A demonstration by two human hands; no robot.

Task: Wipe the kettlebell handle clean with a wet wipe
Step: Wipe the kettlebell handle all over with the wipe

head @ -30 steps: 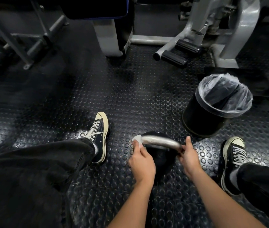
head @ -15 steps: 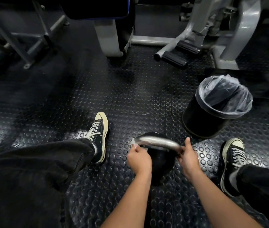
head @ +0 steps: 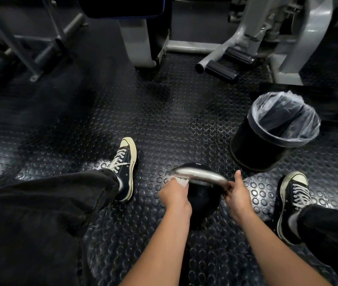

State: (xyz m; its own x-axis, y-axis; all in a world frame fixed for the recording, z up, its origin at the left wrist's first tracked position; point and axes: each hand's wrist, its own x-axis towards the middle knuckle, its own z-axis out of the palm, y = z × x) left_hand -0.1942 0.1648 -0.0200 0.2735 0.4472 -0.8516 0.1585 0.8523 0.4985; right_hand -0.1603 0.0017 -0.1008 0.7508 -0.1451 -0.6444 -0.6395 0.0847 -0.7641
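A black kettlebell stands on the studded rubber floor between my feet. Its shiny metal handle arches across the top. My left hand holds a white wet wipe against the underside of the handle's left end; most of the wipe is hidden by my fingers. My right hand grips the handle's right end, thumb pointing up.
A black bin lined with a clear plastic bag stands to the right, beyond the kettlebell. My black sneakers rest on both sides: left shoe, right shoe. Grey gym machine frames and foot pads fill the back.
My left hand with the wipe has slid down from the top of the handle's left end to just below it. My right hand keeps its grip.
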